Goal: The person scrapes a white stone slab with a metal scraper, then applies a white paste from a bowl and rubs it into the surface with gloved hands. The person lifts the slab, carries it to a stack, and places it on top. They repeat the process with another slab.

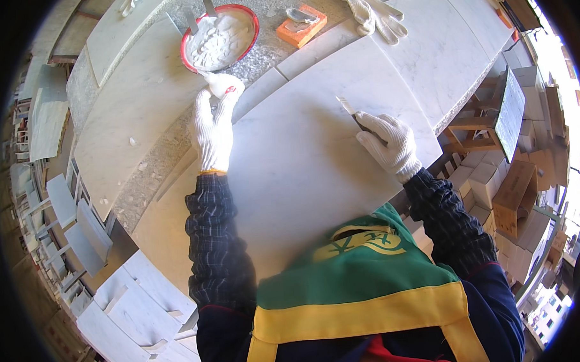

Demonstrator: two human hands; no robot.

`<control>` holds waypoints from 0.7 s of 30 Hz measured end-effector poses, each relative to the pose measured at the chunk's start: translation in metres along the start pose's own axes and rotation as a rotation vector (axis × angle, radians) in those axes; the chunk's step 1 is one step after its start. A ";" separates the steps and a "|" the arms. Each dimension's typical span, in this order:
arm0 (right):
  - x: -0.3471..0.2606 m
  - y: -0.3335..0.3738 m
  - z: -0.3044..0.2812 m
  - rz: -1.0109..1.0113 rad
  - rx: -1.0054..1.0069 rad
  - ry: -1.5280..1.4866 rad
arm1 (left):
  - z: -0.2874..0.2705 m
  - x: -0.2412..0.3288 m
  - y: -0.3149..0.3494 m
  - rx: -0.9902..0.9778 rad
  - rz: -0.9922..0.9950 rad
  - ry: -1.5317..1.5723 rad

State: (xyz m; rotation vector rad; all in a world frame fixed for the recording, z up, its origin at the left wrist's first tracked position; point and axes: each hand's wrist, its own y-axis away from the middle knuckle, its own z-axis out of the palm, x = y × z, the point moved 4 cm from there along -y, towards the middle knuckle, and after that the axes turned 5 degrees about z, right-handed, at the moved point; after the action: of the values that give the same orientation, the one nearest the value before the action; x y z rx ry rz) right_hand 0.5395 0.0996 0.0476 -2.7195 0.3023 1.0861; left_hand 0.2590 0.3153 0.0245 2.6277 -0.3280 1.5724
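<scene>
My left hand point(213, 129), in a white knit glove, is closed around a small white object with a red mark point(225, 85). The object tapers at one end like a squeeze bottle, but I cannot make out its kind. Just beyond it stands a red-rimmed bowl point(220, 44) of lumpy white paste, with two flat-bladed tools point(207, 3) leaning in it. My right hand point(389, 144), gloved too, grips a small putty knife point(345, 106) by its dark handle, its narrow blade pointing away to the left. Both hands are over a large pale marble slab point(283, 175).
An orange sponge point(302, 28) with a greyish piece on top lies at the far side. Right of it is a white glove point(375, 15). More slabs point(133, 91) flank the work. Cartons point(515, 198) and a wooden stand point(479, 123) are at right; stacked slabs point(138, 311) at lower left.
</scene>
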 end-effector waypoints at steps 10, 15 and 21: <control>0.000 0.000 0.000 0.013 -0.009 0.026 | 0.002 -0.009 -0.009 -0.035 0.269 -0.465; -0.001 -0.001 0.001 -0.008 0.010 0.028 | -0.006 -0.005 -0.008 0.041 0.340 -0.762; -0.002 0.000 0.000 -0.003 0.012 0.023 | -0.018 -0.004 0.001 0.043 0.207 -0.519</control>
State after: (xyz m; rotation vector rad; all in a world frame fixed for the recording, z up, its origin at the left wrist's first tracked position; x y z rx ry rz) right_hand 0.5381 0.0999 0.0484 -2.7229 0.3069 1.0487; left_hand 0.2413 0.3175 0.0289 3.0875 -0.6127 0.9114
